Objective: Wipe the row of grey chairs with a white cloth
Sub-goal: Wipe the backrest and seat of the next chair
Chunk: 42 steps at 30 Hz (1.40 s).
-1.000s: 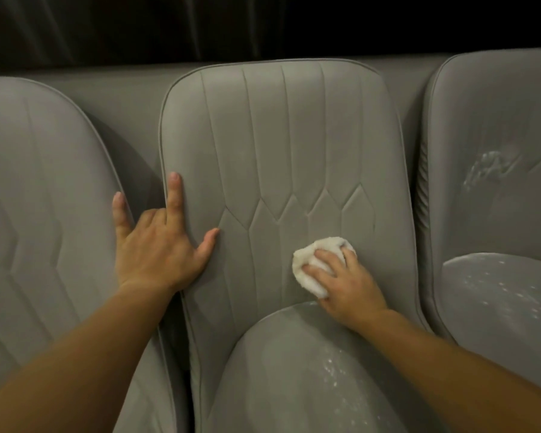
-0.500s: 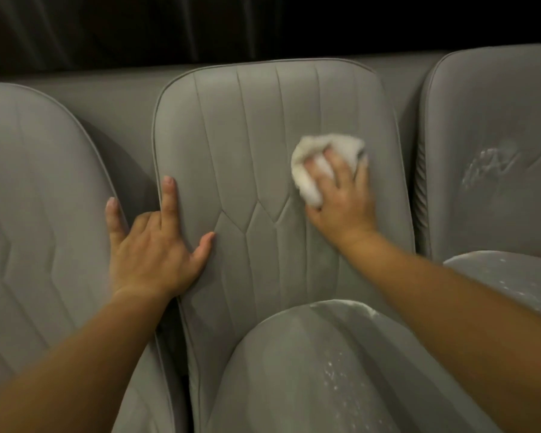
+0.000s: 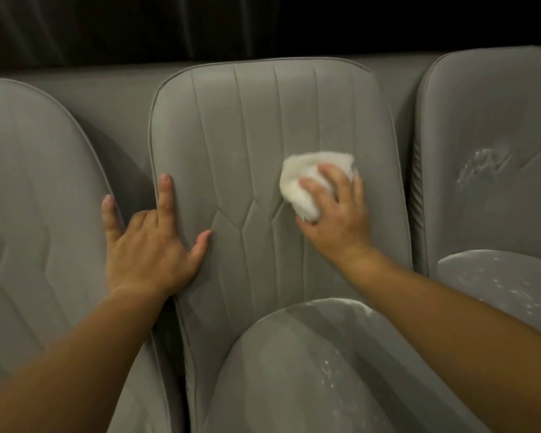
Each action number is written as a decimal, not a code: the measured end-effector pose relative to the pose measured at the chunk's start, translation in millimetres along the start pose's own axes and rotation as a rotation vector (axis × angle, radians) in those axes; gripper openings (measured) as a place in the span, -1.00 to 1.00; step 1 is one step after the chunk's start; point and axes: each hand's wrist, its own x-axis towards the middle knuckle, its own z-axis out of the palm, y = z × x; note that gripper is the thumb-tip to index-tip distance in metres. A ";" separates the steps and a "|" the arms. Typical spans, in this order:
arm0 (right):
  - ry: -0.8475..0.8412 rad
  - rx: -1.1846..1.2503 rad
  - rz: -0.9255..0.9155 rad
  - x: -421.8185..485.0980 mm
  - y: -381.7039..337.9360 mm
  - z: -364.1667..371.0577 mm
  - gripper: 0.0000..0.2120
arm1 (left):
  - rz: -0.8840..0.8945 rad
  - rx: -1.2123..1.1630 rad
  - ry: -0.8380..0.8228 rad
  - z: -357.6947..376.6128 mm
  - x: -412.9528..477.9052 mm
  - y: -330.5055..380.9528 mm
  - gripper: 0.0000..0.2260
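A row of three grey padded chairs fills the view. On the backrest of the middle chair [image 3: 250, 126], my right hand [image 3: 338, 214] holds a bunched white cloth [image 3: 306, 182] and presses it against the right half of the padding. My left hand [image 3: 150, 245] rests on the backrest's left edge, with index finger, little finger and thumb spread out and the two middle fingers bent into the gap beside the chair. The middle chair's seat [image 3: 294, 370] shows white specks and a pale smear along its rim.
The left chair [image 3: 28, 198] stands close beside my left hand. The right chair [image 3: 487, 126] has a whitish mark on its backrest and white specks on its seat. A grey ledge and dark curtain run behind the row.
My right hand carried the cloth from low on the backrest up to its upper right, and has now come partway back down. The left hand stayed in place.
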 end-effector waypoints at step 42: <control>-0.149 -0.148 0.028 -10.0 17.1 -27.6 -0.76 | 0.011 -0.004 0.014 0.4 0.5 -1.5 -0.08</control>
